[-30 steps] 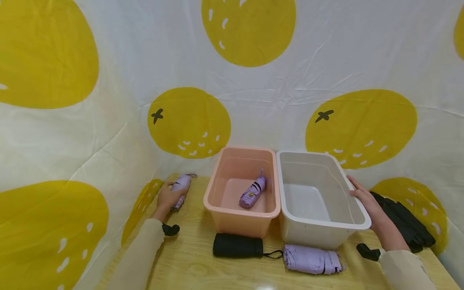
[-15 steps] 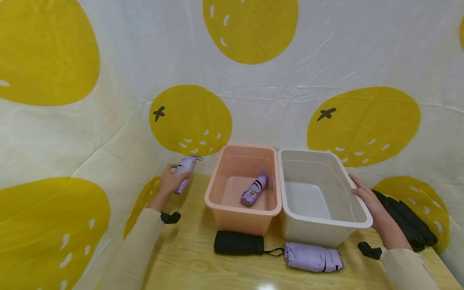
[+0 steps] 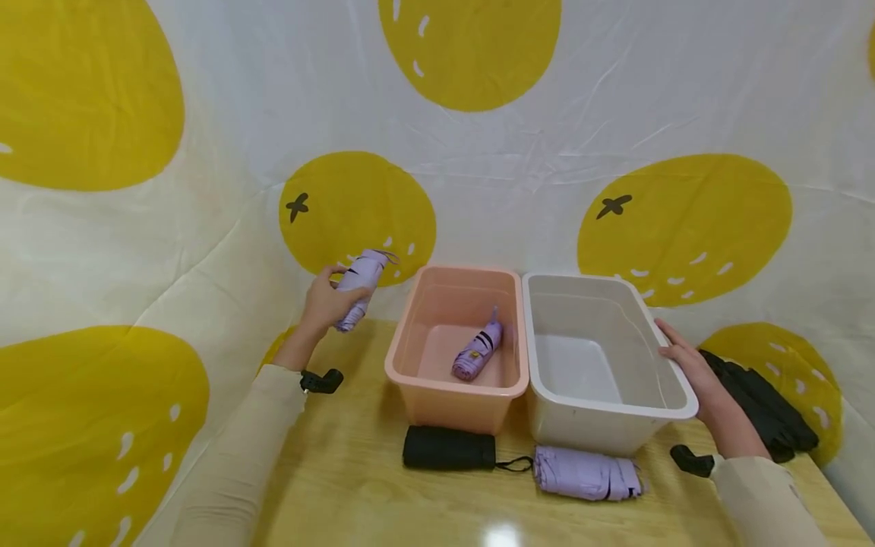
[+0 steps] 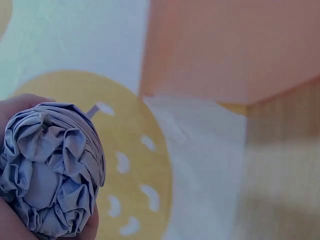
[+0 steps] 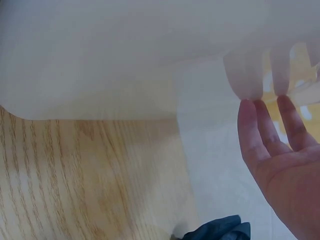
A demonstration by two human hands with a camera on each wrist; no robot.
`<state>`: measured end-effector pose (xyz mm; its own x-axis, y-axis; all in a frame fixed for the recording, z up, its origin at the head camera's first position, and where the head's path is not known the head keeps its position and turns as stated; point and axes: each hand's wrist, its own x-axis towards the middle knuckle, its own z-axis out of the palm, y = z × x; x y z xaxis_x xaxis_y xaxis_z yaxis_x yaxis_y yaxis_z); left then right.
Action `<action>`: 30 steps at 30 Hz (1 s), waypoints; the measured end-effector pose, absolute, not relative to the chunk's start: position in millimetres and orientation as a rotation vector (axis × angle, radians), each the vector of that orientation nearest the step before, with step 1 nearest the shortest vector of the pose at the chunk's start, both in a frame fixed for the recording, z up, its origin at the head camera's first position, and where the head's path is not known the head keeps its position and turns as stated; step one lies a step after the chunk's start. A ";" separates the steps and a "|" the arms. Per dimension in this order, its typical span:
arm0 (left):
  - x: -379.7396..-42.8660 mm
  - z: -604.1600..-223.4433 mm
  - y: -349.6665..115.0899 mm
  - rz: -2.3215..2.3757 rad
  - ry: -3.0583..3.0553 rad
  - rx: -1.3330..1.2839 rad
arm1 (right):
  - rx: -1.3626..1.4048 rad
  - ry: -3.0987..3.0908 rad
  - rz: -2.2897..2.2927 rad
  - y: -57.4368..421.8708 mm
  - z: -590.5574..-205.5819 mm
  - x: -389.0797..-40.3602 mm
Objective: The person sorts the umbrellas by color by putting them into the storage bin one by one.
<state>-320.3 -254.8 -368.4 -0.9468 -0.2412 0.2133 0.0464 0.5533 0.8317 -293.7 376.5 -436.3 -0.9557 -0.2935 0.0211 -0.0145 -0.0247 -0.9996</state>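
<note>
My left hand (image 3: 323, 305) grips a folded lilac umbrella (image 3: 362, 285) and holds it raised to the left of the pink bin (image 3: 456, 389). In the left wrist view, the gathered end of this umbrella (image 4: 52, 175) faces the camera, with thumb and fingers around it. Another lilac umbrella (image 3: 478, 351) with black stripes lies inside the pink bin. My right hand (image 3: 693, 376) rests at the right side of the white bin (image 3: 615, 410). Its fairly straight fingertips touch the bin's outer wall in the right wrist view.
In front of the bins, a folded black umbrella (image 3: 448, 448) and a lilac umbrella (image 3: 586, 472) lie on the wooden table (image 3: 369, 486). A dark, crumpled fabric bundle (image 3: 762, 406) lies at the right, beyond the right forearm. A fruit-printed cloth (image 3: 492, 190) hangs behind.
My left hand has lifted the lilac umbrella off the table, up and slightly to the right. My right hand stays at the white bin.
</note>
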 end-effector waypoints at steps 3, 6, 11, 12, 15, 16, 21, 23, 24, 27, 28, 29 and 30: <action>-320.5 -357.1 -246.5 -1.383 -2.500 0.130 | -0.341 2.071 -2.062 376.3 -437.2 -292.1; -318.8 -345.7 -237.0 -1.404 -2.521 0.082 | -0.348 2.061 -2.068 375.7 -438.3 -290.8; -315.8 -322.5 -213.4 -1.448 -2.561 0.012 | -0.326 2.030 -2.095 374.7 -436.6 -289.7; -316.0 -317.7 -207.1 -1.470 -2.564 -0.002 | -0.322 2.032 -2.100 374.8 -435.8 -289.6; -317.6 -307.1 -189.4 -1.476 -2.589 -0.036 | -0.311 2.031 -2.120 373.6 -434.7 -288.9; -318.1 -305.2 -183.8 -1.477 -2.596 -0.049 | -0.311 2.025 -2.123 372.9 -435.1 -288.4; -324.6 -307.5 -159.1 -1.515 -2.621 -0.093 | -0.302 2.038 -2.100 370.2 -440.6 -284.5; -329.2 -311.5 -151.2 -1.539 -2.626 -0.102 | -0.299 2.053 -2.083 368.9 -442.4 -284.5; -331.7 -313.4 -147.5 -1.532 -2.633 -0.102 | -0.297 2.051 -2.079 368.6 -442.7 -285.1; -340.1 -319.2 -136.4 -1.499 -2.651 -0.112 | -0.311 2.045 -2.081 367.8 -441.2 -289.4; -342.9 -321.1 -133.0 -1.477 -2.663 -0.113 | -0.322 2.042 -2.083 367.6 -440.3 -291.0; -345.4 -322.8 -129.5 -1.461 -2.670 -0.117 | -0.332 2.034 -2.088 367.4 -439.3 -292.5; -347.6 -324.5 -126.4 -1.460 -2.670 -0.120 | -0.340 2.023 -2.098 367.0 -438.5 -293.9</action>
